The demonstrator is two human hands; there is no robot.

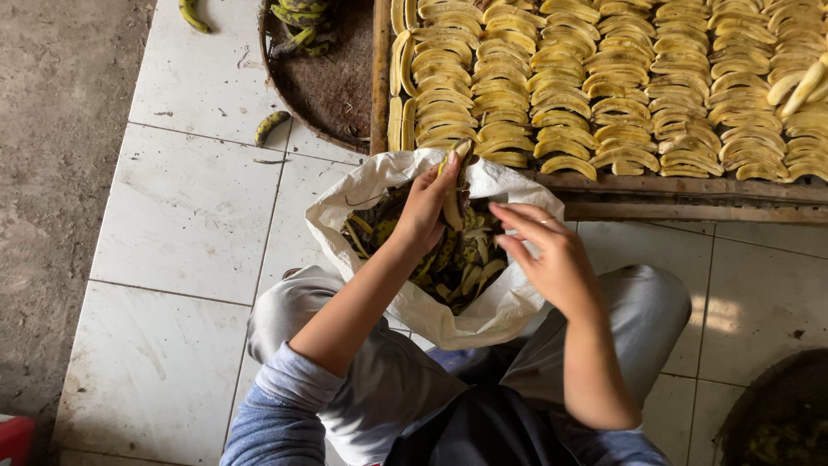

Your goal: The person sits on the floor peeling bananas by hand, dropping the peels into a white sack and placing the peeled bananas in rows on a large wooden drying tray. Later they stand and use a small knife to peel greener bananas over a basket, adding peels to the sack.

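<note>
The left hand (424, 207) is closed around a plantain (453, 194), held upright over the mouth of a white woven sack (509, 311); its tip pokes out above the fingers. The right hand (552, 259) hovers just beside it, fingers loosely curled and pinching toward the fruit, holding nothing that I can make out. To peel well here, I would judge it best to keep the fruit steady in the left hand and strip the skin downward so it falls straight into the sack below both hands (which is already full of green-yellow plantain peels (457, 263)). The sack sits between the person's knees on the white tiled floor (185, 211), plain and unlabelled as far as shows. Just beyond the hands lies a wooden drying tray (655, 197) covered with rows of peeled yellow plantains (604, 95). Farther to the left of the left hand is a round woven tray (332, 86) with a few green plantains (297, 22), and one more loose green plantain (270, 126) on the tiles.
</note>
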